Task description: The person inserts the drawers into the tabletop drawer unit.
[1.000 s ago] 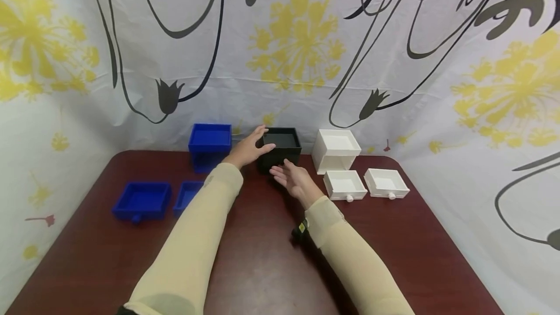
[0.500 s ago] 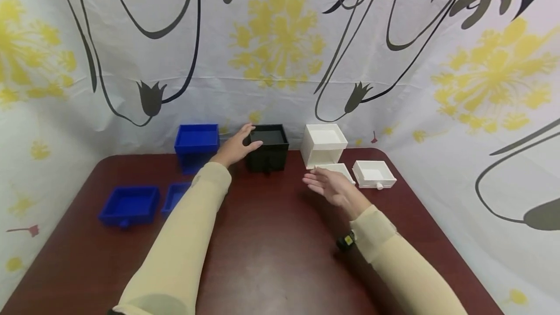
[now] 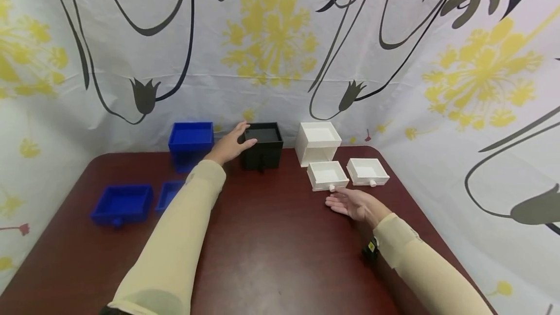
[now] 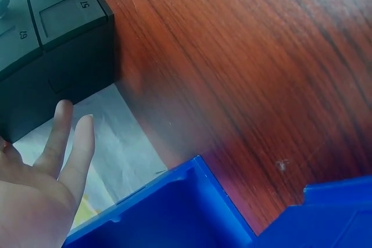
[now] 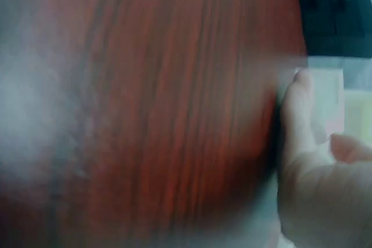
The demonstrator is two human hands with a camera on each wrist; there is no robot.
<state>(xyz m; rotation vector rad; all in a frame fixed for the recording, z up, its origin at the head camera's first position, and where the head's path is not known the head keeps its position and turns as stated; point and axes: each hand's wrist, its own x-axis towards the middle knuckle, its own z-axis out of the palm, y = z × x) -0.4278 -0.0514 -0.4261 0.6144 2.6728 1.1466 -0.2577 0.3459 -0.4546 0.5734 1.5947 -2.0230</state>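
My left hand is at the left side of a small black drawer cabinet, its thumb reaching toward the front top edge. In the left wrist view, straight fingers of that hand point at the side of the black cabinet, whose two drawers are in; contact is hard to tell. My right hand, palm turned up and fingers extended, is just in front of a white drawer with a round knob. Blurred in its wrist view, the right hand holds nothing visible.
A white cabinet frame stands behind the white drawer, with a second white drawer to the right. At left stand a blue cabinet frame and two blue drawers, one partly behind my left sleeve. A patterned cloth hangs behind the table.
My right hand has moved from the front of the black cabinet rightward and nearer, to the white drawer. The left hand stays beside the black cabinet. The head view has shifted slightly.
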